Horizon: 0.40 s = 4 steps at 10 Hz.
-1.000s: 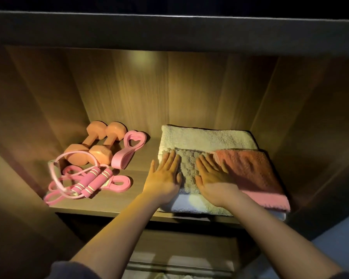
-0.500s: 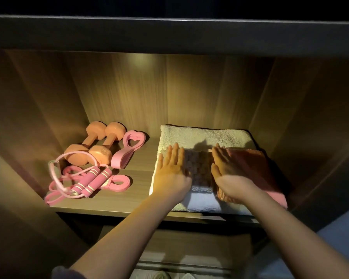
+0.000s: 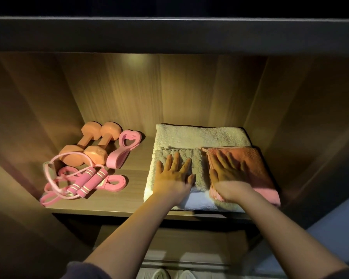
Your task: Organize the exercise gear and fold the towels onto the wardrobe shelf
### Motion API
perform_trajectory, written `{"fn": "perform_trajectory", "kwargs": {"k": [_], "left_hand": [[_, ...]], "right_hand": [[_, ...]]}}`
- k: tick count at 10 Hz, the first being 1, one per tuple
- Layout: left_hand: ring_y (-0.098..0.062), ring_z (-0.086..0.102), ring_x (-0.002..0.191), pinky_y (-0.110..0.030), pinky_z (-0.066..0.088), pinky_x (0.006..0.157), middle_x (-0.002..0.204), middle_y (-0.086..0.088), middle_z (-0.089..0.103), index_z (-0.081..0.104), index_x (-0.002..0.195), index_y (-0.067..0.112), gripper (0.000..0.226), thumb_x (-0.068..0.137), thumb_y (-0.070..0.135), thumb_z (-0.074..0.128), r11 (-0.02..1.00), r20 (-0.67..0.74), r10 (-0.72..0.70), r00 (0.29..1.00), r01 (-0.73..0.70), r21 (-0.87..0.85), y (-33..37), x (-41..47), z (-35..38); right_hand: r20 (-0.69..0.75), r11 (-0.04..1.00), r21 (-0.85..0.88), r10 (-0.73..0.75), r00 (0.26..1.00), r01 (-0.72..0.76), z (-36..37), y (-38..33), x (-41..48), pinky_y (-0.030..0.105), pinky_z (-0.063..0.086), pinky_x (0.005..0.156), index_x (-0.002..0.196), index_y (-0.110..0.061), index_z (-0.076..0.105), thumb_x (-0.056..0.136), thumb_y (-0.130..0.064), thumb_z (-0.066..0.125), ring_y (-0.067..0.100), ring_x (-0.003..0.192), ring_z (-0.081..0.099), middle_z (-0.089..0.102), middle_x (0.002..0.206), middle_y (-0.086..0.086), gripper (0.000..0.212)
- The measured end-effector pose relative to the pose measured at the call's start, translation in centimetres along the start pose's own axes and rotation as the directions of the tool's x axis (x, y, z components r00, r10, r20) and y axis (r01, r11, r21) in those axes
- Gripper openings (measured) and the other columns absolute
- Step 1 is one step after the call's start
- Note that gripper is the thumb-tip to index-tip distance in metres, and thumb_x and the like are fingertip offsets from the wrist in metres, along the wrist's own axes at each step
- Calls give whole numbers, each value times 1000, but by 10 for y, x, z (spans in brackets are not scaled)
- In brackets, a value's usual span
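Both palms flat on the shelf point(image 3: 133, 168) stack: left hand point(image 3: 172, 179) on grey towel point(image 3: 198, 158), right hand point(image 3: 229, 178) on pink towel point(image 3: 257, 168), fingers point(image 3: 176, 162) straight, spread, gripping nothing. I press evenly, smooth outward, square edges over cream towel point(image 3: 199, 133).

Dim scene lit warmly from above inside the shelf, corners darkened, edges bowed by wide-angle distortion, right hand point(image 3: 228, 174) blurred

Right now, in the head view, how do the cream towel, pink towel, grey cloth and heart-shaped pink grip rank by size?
1. cream towel
2. pink towel
3. grey cloth, slightly smaller, though both are partly covered
4. heart-shaped pink grip, smallest
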<state>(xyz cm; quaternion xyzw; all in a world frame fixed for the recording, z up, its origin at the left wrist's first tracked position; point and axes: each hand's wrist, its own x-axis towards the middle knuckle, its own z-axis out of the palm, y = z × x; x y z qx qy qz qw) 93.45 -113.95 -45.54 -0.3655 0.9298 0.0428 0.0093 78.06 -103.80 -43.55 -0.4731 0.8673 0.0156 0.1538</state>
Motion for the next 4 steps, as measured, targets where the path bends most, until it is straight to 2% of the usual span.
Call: {"fn": "perform_trajectory", "kwargs": {"k": [1, 2, 3, 4], "left_hand": [[-22, -17, 149, -51, -8, 120, 162, -2, -16, -6, 155, 33, 65, 99, 58, 18, 996, -91, -1, 996, -7, -89, -1, -16, -12], [-21, -12, 150, -51, -4, 119, 163, -2, -10, -1, 156, 30, 67, 99, 56, 21, 993, -222, -9, 975, -18, -117, -1, -47, -22], [-21, -9, 151, -53, 0, 119, 164, -1, -8, 3, 156, 30, 65, 99, 57, 20, 995, -250, -31, 968, 5, -104, -2, -89, -27], [-22, -9, 151, -55, 2, 120, 164, -1, -6, 4, 156, 30, 64, 100, 52, 25, 996, -245, -61, 968, 45, -72, -4, -130, -21]], "right_hand": [[154, 989, 139, 23, 988, -45, -13, -3, -17, 46, 25, 115, 138, -39, 41, 104, -40, 11, 27, 142, 33, 44, 140, 5, 45], [-182, 977, 193, -59, 981, 95, -25, -14, -51, 43, 40, 101, 152, -27, 29, 103, -48, 22, 25, 126, 51, 55, 133, 5, 54], [-362, 946, 158, -210, 908, 282, -38, -33, -103, 47, 27, 113, 146, -25, 40, 102, -41, 37, 20, 131, 45, 53, 138, 0, 47], [-563, 572, 539, -302, 769, 619, -67, -43, -178, 40, 39, 111, 135, -30, 54, 98, -35, 50, 6, 129, 48, 54, 139, -12, 38]]}}
